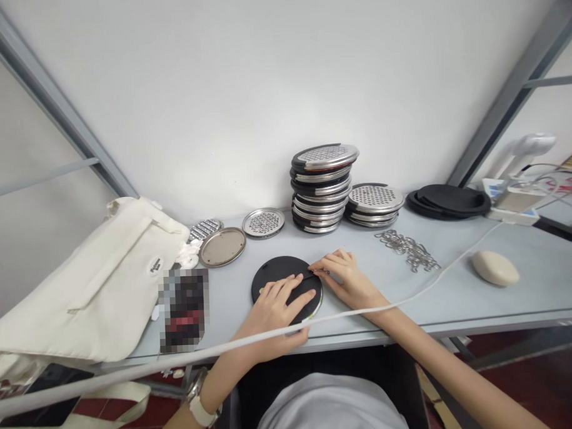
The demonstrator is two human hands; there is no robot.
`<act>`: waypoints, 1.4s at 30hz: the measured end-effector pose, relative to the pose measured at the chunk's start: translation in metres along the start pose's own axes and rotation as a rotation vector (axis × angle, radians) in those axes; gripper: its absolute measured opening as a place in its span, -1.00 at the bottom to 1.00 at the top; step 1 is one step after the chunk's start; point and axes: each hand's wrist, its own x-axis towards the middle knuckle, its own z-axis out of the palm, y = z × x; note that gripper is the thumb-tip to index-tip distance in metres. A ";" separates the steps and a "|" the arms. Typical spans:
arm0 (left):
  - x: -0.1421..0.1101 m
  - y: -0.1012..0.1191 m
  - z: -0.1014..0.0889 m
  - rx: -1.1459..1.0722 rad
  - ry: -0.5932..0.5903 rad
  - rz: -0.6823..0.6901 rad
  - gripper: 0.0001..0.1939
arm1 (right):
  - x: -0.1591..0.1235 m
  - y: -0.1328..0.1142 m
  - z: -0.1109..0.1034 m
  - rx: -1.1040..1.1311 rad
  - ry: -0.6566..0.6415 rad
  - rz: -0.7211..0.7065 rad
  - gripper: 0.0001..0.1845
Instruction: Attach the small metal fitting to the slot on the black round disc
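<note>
A round black disc lies flat on the grey table, near its front edge. My left hand rests on top of the disc with fingers stretched out flat, pressing it down. My right hand is at the disc's right rim, fingertips pinched together on a small thin piece I cannot make out.
Behind stand a tall stack of perforated metal discs and a shorter stack. Loose metal discs and a plain tray lie left. Metal clips, black rings, a beige oval pad, a white bag, a white cable.
</note>
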 end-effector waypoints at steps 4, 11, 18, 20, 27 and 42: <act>0.000 0.000 0.000 0.009 -0.003 -0.004 -0.45 | 0.000 -0.002 -0.001 0.012 -0.001 0.001 -0.78; 0.001 0.000 0.001 0.008 -0.005 -0.002 -0.46 | 0.000 0.001 0.002 0.109 0.016 -0.013 -0.77; 0.000 0.000 0.001 0.010 -0.005 -0.007 -0.46 | 0.000 0.002 0.005 0.263 0.038 0.014 -0.78; 0.000 0.000 0.001 0.013 -0.004 -0.006 -0.46 | 0.000 0.001 0.005 0.255 0.063 0.019 -0.78; 0.001 0.000 0.002 0.011 0.011 -0.004 -0.46 | 0.000 0.002 0.005 0.262 0.024 -0.010 -0.77; 0.000 0.000 0.002 0.016 0.008 -0.005 -0.45 | 0.000 0.006 0.009 0.276 0.039 -0.007 -0.71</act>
